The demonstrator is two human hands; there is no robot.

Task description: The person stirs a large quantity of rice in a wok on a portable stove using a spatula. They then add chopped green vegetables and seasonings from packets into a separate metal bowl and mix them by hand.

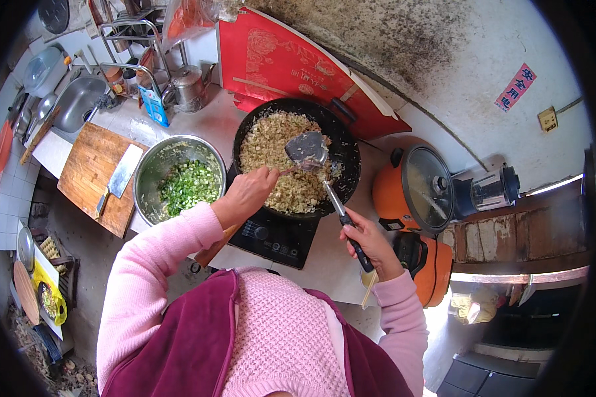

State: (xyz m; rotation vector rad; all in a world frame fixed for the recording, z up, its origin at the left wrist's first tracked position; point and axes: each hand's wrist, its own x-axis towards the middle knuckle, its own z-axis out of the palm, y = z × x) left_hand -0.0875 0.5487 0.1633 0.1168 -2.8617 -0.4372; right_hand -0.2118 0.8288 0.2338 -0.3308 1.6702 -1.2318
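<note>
My right hand [370, 240] grips the black handle of a wok turner [305, 146], whose metal blade is over a dark wok [348, 178]. My left hand [253, 191] pinches the handle of a small utensil, perhaps a spoon [290, 170]; its far end meets the turner's blade, and its shape is partly hidden. Finely chopped, pale cooked food [270, 136] fills most of the wok, which rests on a black induction cooker [276, 239]. Left of the wok stands a stainless steel bowl [143, 182] with chopped green onions [188, 184] in it, close to my left wrist.
A cleaver [125, 168] lies on a wooden cutting board [82, 171] near the sink [82, 104]. A steel kettle [187, 89] and a red panel [288, 59] stand behind. To the right are an orange lidded cooker [390, 191], a blender [489, 191] and chopsticks [369, 290] on a bowl.
</note>
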